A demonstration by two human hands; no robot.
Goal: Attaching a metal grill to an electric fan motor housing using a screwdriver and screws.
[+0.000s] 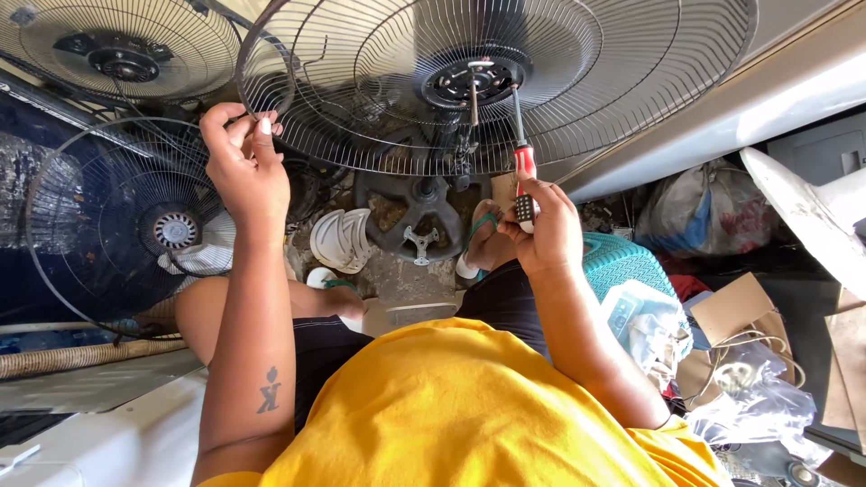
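Observation:
A round black wire fan guard (pixel 595 81) stands upright in front of me, its black hub (pixel 474 81) with a bare shaft in the middle. My left hand (pixel 242 167) grips the guard's left rim. My right hand (pixel 539 225) is closed on a screwdriver (pixel 521 158) with a red and black handle; its tip touches the hub's right side. My knees and yellow shirt fill the lower view.
Two more wire fan guards (pixel 126 54) (pixel 117 225) lean at the left. A black fan base (pixel 419 212) and white fan blades (pixel 341 239) lie on the ground ahead. A teal basket (pixel 622 261), bags, cardboard and plastic wrap crowd the right.

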